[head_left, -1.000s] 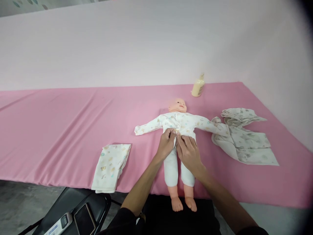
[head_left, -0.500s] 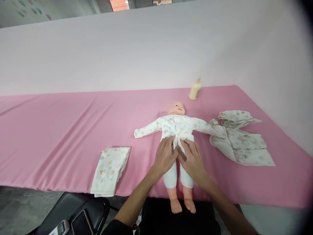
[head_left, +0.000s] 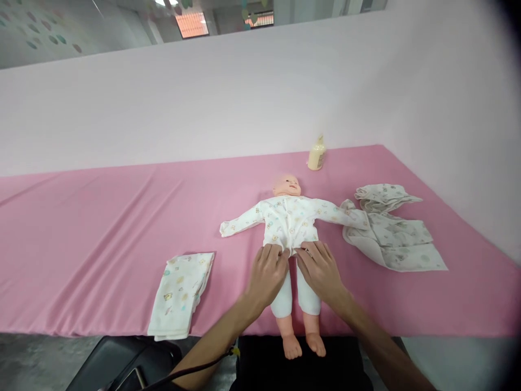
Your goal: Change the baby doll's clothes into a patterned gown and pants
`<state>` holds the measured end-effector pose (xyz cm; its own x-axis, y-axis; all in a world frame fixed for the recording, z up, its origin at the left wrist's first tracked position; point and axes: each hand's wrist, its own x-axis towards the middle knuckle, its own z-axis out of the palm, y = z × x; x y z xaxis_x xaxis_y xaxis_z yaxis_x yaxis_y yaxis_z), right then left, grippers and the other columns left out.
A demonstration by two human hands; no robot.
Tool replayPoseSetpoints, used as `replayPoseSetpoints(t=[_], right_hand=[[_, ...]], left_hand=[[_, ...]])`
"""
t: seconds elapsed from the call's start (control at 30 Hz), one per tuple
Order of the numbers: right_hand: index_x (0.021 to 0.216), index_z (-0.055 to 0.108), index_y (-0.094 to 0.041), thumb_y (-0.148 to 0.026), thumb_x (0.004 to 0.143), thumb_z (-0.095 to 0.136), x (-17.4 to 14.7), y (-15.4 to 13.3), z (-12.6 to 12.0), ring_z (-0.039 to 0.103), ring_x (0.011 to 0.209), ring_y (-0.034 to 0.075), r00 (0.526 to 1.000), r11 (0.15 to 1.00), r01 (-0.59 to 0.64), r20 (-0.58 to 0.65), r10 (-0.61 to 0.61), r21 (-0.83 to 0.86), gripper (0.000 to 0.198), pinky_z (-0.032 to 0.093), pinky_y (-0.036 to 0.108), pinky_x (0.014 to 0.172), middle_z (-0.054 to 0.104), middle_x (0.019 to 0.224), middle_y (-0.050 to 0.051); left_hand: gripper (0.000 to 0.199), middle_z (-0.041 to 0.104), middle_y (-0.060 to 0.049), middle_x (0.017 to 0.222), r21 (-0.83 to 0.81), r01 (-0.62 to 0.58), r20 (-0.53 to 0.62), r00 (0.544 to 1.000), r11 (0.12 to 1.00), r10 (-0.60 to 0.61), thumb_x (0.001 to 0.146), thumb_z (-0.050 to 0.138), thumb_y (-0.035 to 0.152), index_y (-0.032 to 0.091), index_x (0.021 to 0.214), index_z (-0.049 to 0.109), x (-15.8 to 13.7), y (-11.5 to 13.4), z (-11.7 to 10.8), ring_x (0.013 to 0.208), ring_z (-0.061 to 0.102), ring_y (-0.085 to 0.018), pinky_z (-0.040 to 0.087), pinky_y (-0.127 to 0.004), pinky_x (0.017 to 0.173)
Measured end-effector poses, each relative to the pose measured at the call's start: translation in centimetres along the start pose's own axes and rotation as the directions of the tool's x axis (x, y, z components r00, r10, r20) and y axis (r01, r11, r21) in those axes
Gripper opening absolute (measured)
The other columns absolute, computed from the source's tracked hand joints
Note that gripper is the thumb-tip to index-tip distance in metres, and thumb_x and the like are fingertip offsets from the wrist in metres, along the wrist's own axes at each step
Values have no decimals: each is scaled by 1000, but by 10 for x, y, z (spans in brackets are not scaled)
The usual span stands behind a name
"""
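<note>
Near the front edge of the pink table (head_left: 101, 271), left hand (head_left: 266, 274) and right hand (head_left: 323, 271) (fingertips close together) pinch the printed shirt (head_left: 290, 217) on the doll (head_left: 287, 185).

A pink sheet (head_left: 101, 244) carries a doll (head_left: 290, 217), bottle (head_left: 316, 156) and cloths (head_left: 181, 296).

Smooth white wall (head_left: 183, 108) is backing the pink cloth-covered tabletop (head_left: 109, 217) and wrapping round its right side. Mottled grey floor (head_left: 36, 355) is showing lower left, glossy black chair (head_left: 106, 361) sitting there. Above wall, two rectangular orange windows (head_left: 192, 25) are showing, white light (head_left: 166, 2) shining nearby.
</note>
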<state>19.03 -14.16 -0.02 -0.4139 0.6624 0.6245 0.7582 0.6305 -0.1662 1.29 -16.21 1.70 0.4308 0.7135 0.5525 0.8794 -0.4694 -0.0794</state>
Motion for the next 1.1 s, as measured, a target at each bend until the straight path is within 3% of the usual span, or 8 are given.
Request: replayPoseSetpoints(t=[0.1, 0.33, 0.43, 0.63, 0.77, 0.9, 1.0, 1.1], right_hand=[[102, 63, -16, -11, 96, 52, -6, 0, -5, 57, 94, 22, 997, 992, -5, -75, 15, 129, 14, 46, 38, 84, 66, 102, 9], [102, 63, -16, -8, 92, 53, -21, -2, -7, 58, 101, 26, 995, 994, 64, 68, -70, 91, 16, 47, 43, 89, 68, 105, 8], [104, 63, -18, -11, 93, 55, -27, -2, -9, 59, 99, 24, 997, 988, 38, 58, -47, 150, 15, 49, 43, 88, 67, 107, 8], [109, 62, -21, -18, 96, 55, -39, 9, -13, 62, 104, 22, 974, 937, -143, -124, 191, 318, 15, 54, 41, 90, 64, 110, 9], [112, 63, -22, -29, 99, 52, -56, 20, -8, 62, 108, 24, 917, 871, -349, -66, 394, 345, 18, 54, 46, 95, 65, 113, 10], [112, 65, -22, -38, 98, 50, -79, 23, -1, 61, 112, 25, 838, 764, -526, 77, 540, 375, 26, 50, 47, 101, 65, 119, 10], [113, 65, -21, -45, 96, 50, -89, 23, 1, 58, 116, 27, 762, 668, -630, 150, 629, 396, 32, 46, 47, 104, 63, 122, 11], [114, 64, -21, -49, 95, 50, -90, 24, 1, 56, 119, 28, 691, 579, -700, 192, 697, 419, 37, 43, 48, 107, 62, 125, 11]], left_hand=[[27, 58, -7, 88, -27, 8, -28, 1000, 1000, -8, 89, 51, 4, 15, 111, 62, -9, -1, 3, 79, 51, -20, 41, -34, 71], [28, 60, -8, 90, -94, -12, -42, 999, 995, 8, 88, 53, 5, 14, 112, 63, -12, 5, 7, 84, 53, -21, 44, -36, 74], [23, 61, -8, 94, -239, 29, 1, 1000, 971, -29, 91, 53, 9, 16, 109, 65, -11, 6, 2, 88, 53, -21, 46, -36, 78], [22, 59, -6, 104, -407, 230, 75, 973, 884, -218, 97, 52, 18, 21, 115, 64, -15, 0, -4, 97, 55, -19, 49, -36, 86], [28, 58, -8, 114, -504, 446, 180, 892, 740, -415, 98, 51, 25, 22, 124, 61, -25, -6, -6, 107, 58, -19, 52, -36, 92], [32, 59, -9, 122, -539, 642, 332, 757, 545, -563, 100, 47, 36, 24, 127, 60, -47, -19, -14, 112, 59, -20, 53, -37, 95], [36, 58, -12, 124, -380, 735, 231, 664, 562, -711, 99, 46, 41, 19, 124, 62, -77, -43, -24, 119, 56, -24, 49, -42, 102], [44, 54, -17, 129, -32, 800, 62, 601, 600, -797, 97, 46, 38, 13, 130, 59, -114, -74, -38, 128, 48, -32, 38, -51, 112]])
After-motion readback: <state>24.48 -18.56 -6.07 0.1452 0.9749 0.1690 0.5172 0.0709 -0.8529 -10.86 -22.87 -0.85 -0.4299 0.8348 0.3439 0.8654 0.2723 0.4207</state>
